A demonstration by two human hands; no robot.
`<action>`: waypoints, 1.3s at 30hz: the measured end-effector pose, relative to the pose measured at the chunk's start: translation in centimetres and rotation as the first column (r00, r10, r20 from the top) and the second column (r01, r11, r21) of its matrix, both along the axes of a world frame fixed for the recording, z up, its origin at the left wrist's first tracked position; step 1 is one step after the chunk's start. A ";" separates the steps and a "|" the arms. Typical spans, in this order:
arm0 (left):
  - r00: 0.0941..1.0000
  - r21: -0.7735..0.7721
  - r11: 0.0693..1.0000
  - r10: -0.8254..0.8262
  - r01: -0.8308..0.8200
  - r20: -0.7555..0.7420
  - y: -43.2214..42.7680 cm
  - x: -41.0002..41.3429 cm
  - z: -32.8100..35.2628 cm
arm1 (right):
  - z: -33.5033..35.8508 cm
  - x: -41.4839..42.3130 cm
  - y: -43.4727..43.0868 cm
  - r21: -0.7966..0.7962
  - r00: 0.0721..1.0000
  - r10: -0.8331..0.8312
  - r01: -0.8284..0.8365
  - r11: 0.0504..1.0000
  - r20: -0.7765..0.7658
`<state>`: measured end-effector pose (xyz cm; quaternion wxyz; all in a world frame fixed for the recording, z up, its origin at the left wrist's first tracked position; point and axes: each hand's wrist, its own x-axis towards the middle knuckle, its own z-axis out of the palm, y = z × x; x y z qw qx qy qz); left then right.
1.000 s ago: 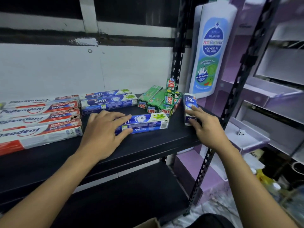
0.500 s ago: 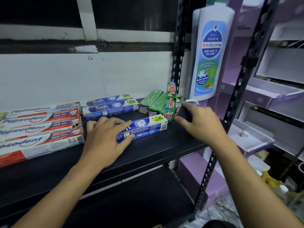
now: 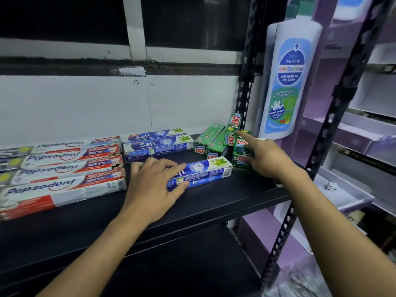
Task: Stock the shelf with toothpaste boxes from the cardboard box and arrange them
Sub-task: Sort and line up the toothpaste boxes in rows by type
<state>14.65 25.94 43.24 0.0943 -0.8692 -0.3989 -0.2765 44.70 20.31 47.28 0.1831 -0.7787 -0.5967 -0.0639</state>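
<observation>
On the black shelf (image 3: 214,202) a blue Safi toothpaste box (image 3: 205,170) lies slanted near the front. My left hand (image 3: 154,185) lies flat over its left end, fingers straight on top and thumb along its front side. Two more Safi boxes (image 3: 158,144) lie behind it. Several red-and-white Pepsodent boxes (image 3: 68,168) fill the left. A cluster of small green Zact boxes (image 3: 216,142) sits at the back right. My right hand (image 3: 267,157) reaches into that cluster, index finger straight on a top box and thumb against a lower one. Its other fingers are hidden.
Black slotted uprights (image 3: 244,86) stand at the shelf's right end, with the front post (image 3: 317,151) just right of my right wrist. A large cardboard bottle display (image 3: 289,82) and purple shelving (image 3: 353,142) stand beyond. A lower black shelf (image 3: 171,264) runs below.
My right hand moved left from the shelf's right edge, where it held a small blue box, to the green Zact boxes. My left hand stayed on the slanted Safi box.
</observation>
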 end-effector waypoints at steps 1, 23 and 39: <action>1.000 -0.004 1.000 0.002 -0.002 -0.002 0.0 0.0 0.0 | -0.1 0.2 0.0 0.003 1.000 -0.002 0.002 1.000 -0.007; 0.987 -0.039 0.997 -0.055 0.061 0.151 -0.3 -0.4 0.1 | 1.0 -2.7 1.5 -0.136 0.951 0.266 -0.246 0.960 0.159; 0.976 -0.044 0.998 -0.038 0.049 0.212 -0.2 -0.4 0.2 | 0.8 -7.6 6.3 -0.120 0.922 0.377 -0.386 0.915 -0.088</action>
